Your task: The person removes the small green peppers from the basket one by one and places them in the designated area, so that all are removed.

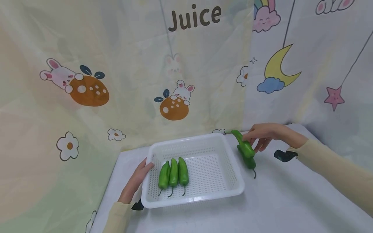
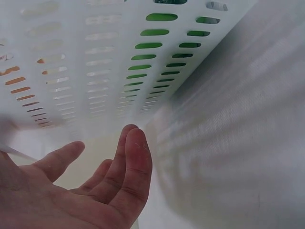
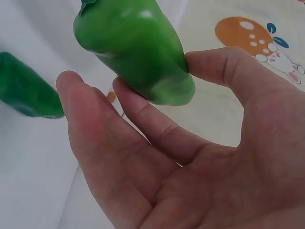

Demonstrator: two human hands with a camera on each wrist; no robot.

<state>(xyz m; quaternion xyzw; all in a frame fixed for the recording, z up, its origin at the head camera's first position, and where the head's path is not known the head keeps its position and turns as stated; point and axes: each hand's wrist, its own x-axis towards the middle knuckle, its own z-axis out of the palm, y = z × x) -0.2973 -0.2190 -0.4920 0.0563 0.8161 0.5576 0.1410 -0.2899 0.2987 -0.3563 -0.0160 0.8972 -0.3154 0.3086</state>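
Observation:
Between thumb and fingertip, my right hand [image 1: 263, 134] pinches a green chili pepper [image 1: 244, 146], held to the right of a white plastic basket [image 1: 192, 199]. Another green pepper [image 1: 250, 163] lies on the table just below it, partly hidden; in the right wrist view this second pepper [image 3: 28, 88] is apart from the fingers. Inside the basket, three green peppers [image 1: 173, 174] lie side by side toward the left, stems toward me. My left hand [image 1: 139, 176] touches the basket's left rim; the left wrist view shows its fingers loosely extended beside the slotted wall [image 2: 105, 62].
The basket stands on a white-covered table [image 1: 276, 200]. Behind it hangs a printed cloth [image 1: 134, 81] with rabbits and oranges, meeting the table's back edge. A dark wrist strap [image 1: 285, 156] shows by the right sleeve.

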